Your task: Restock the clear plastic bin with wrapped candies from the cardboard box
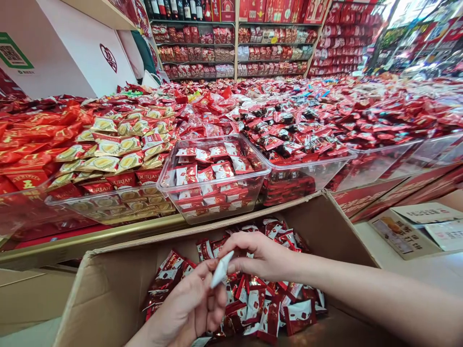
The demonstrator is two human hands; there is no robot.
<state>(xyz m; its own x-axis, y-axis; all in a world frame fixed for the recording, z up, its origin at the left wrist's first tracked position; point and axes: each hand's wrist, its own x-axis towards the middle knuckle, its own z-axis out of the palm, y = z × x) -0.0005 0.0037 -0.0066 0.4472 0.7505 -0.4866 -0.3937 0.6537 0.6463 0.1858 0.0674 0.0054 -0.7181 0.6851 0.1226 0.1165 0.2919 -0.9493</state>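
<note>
Shop interior, one packed sweets display with stocked shelving behind. Nearest: one open cardboard box [104, 294], holding loose red-and-white packets [256, 306], overlapping and too many to count. Two bare hands are over it. Left hand [193, 301] and right hand [258, 255] pinch one pale packet [221, 271] between thumb and fingertips, one hand at either side; it is held tilted above the loose packets. To the right, one printed carton [392, 236] with flaps raised.

Just beyond the box, one clear tub [217, 183] contains similar red-and-white packets in rows. Left of it, one heap of durian packets [115, 144]; right of it, one heap of dark-and-red packets [289, 130]. Farther left, one QR-code sign [14, 53] and one heart emblem [108, 58]. At the back, two shelving bays [237, 41], each with three tiers of packets beneath one upper tier; bottles [177, 9] stand in the left bay.
</note>
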